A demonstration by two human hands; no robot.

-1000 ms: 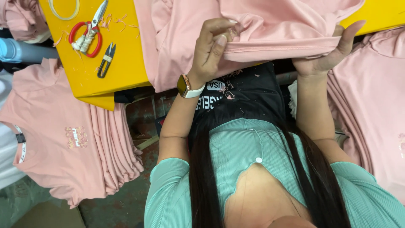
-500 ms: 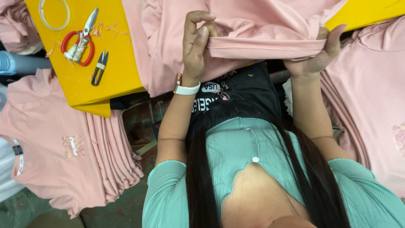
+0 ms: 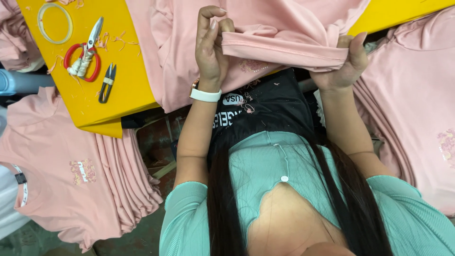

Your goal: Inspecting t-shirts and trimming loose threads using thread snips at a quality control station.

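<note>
- Pink garment (image 3: 284, 28) spread over yellow table (image 3: 128, 80), folded hem edge lifted toward the camera and stretched level between both hands.
- Left hand (image 3: 211, 47) closed on the hem's left end, fingertips (image 3: 214, 21) pinched tight over the fold, thumb side pressed to the cloth.
- White wristband (image 3: 205, 96) with a small watch face on the left wrist.
- Right hand (image 3: 346, 66) closed on the hem's right end, fingers curled under the fold, thumb on top.
- Pale floral print on the garment just below the hem, between the two hands.
- Red-handled scissors (image 3: 83, 54) flat on the table at far left, well apart from the left hand.
- Small black thread snips (image 3: 108, 83) just beside the scissors, nearer the table's edge.
- Clear tape ring (image 3: 54, 21) at the table's top left corner.
- Pink thread scraps scattered near the scissors.
- Stack of pink shirts (image 3: 85, 185) below the table at left, top one showing a small chest print.
- Second pile of pink shirts (image 3: 417, 118) at right, beside the right forearm.
</note>
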